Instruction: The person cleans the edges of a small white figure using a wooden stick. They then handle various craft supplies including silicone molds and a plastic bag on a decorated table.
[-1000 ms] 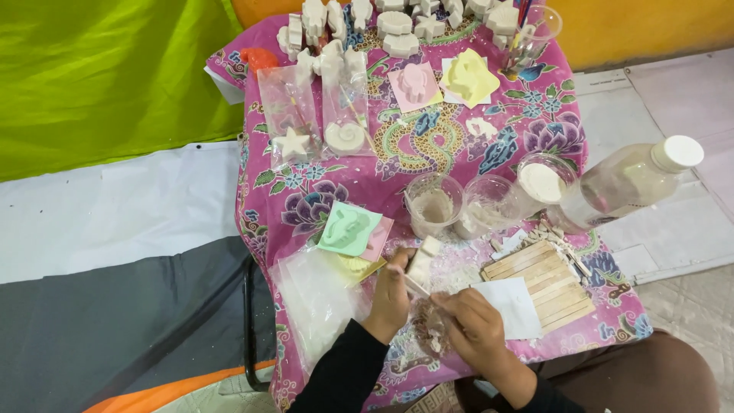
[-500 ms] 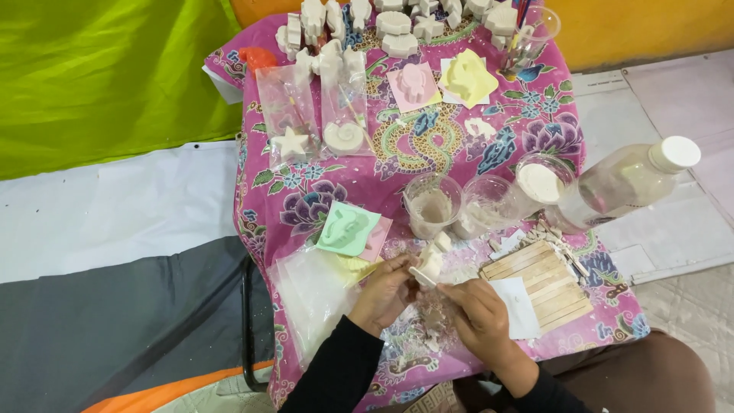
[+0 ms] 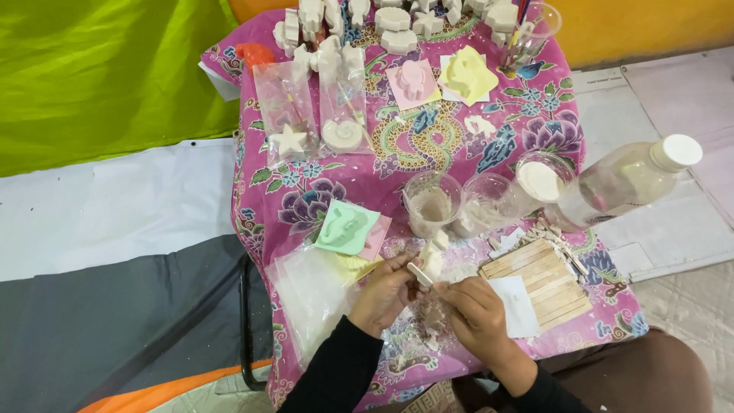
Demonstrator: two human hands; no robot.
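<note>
Low over the pink floral tablecloth (image 3: 367, 183), the left hand (image 3: 388, 292) pinched a small white plaster piece (image 3: 430, 264), its long axis tilted up-right, while the right hand (image 3: 475, 315) closed beside it just below, clear plastic cups (image 3: 432, 203) standing beyond.

bright, even light | soft faint shadows | sharp | no glare

Three clear plastic cups (image 3: 433, 202) stand mid-table, a fourth cup (image 3: 530, 30) at the far right. One capped plastic bottle (image 3: 633, 179) lies right. Two bagged plaster casts (image 3: 313, 107) lie far left. Two hands (image 3: 390, 289) work near.
</note>
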